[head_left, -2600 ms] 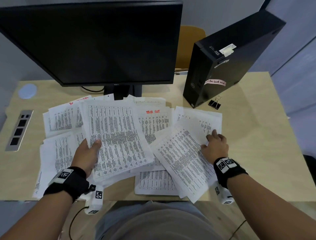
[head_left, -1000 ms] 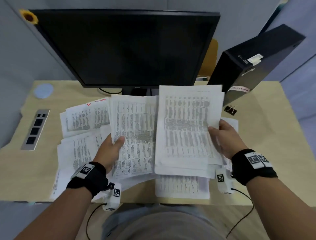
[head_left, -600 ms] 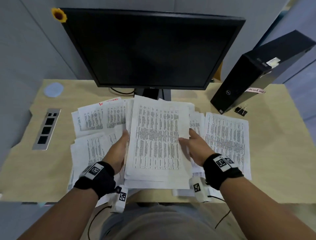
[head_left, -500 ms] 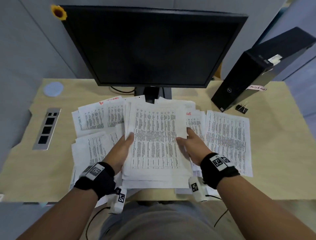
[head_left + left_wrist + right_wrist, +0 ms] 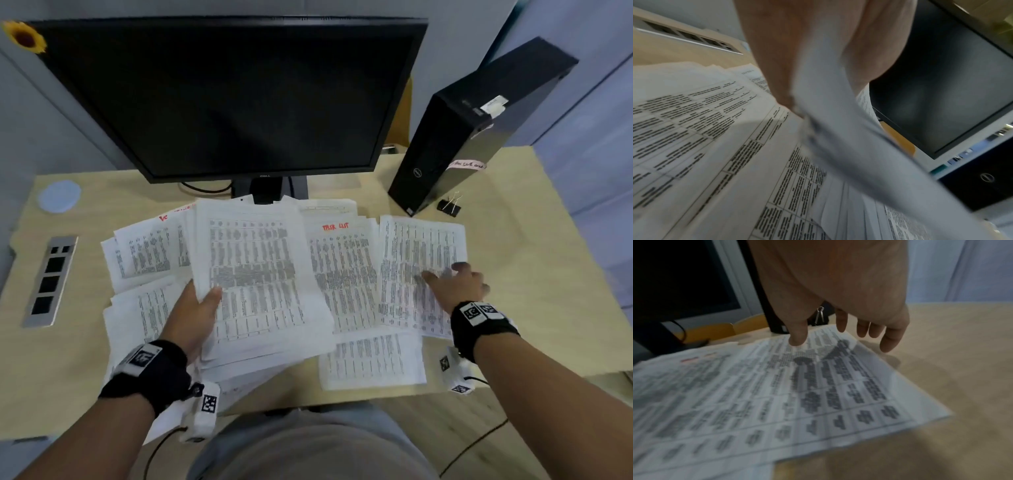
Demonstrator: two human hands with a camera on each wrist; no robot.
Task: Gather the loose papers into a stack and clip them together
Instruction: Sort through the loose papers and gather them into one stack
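Observation:
Printed sheets lie spread over the desk in front of the monitor. My left hand [image 5: 197, 308] grips the left edge of a gathered stack of papers [image 5: 257, 274], thumb on top; the left wrist view shows that stack [image 5: 838, 121] pinched and lifted off the sheets below. My right hand [image 5: 452, 284] hovers with spread fingers [image 5: 840, 321] over the rightmost sheet [image 5: 414, 260], holding nothing. That sheet [image 5: 797, 394] lies flat at the desk's right side. A black binder clip [image 5: 449, 206] sits beside the computer tower, also glimpsed behind my fingers as a clip [image 5: 819, 316].
A black monitor [image 5: 233, 96] stands at the back centre, a black computer tower [image 5: 472, 130] at the back right. A power socket strip [image 5: 51, 277] is set in the desk at left, a round blue coaster [image 5: 59, 196] behind it. Bare desk [image 5: 534, 291] lies right of the papers.
My right hand let go of the stack and moved right over the rightmost sheet. The left hand keeps hold of the stack, now grown with the sheets brought from the right.

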